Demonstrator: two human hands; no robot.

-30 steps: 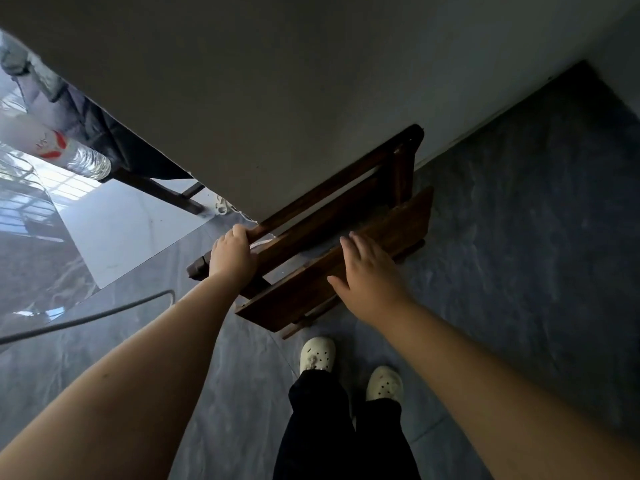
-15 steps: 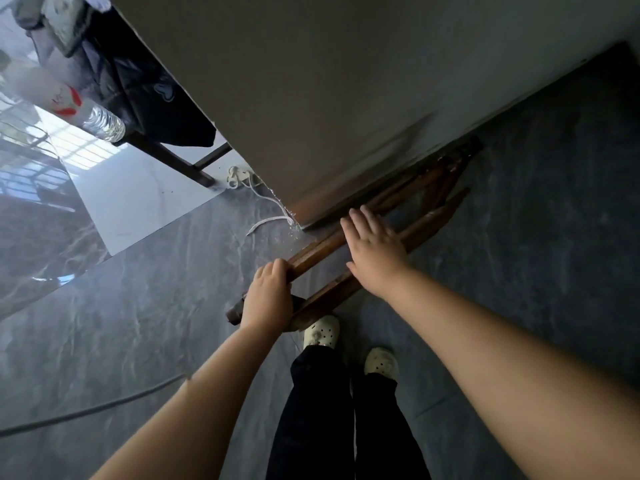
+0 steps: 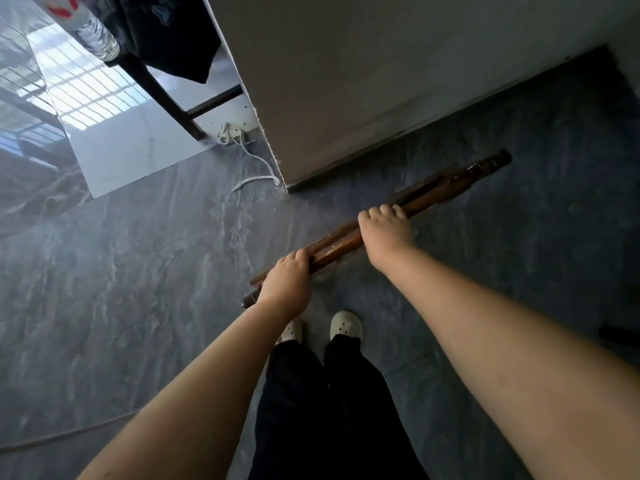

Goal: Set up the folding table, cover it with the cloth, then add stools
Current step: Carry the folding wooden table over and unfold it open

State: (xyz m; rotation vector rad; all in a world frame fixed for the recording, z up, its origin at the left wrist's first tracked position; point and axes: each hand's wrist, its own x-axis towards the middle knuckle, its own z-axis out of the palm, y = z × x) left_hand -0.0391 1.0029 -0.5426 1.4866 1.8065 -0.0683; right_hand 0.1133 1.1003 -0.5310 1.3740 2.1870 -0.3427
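Folding table (image 3: 433, 194) now off wall (image 3: 346, 81), left hand (image 3: 287, 284), right hand (image 3: 386, 232) seemingly gripping

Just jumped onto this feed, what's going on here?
A person stands over a folded dark brown wooden table, seen edge-on near the foot of a white wall. The left hand grips its near end, and the right hand grips the top edge further along. The table is not yet unfolded, so the setup is at its first step. A white power strip lies on the grey floor to the left.
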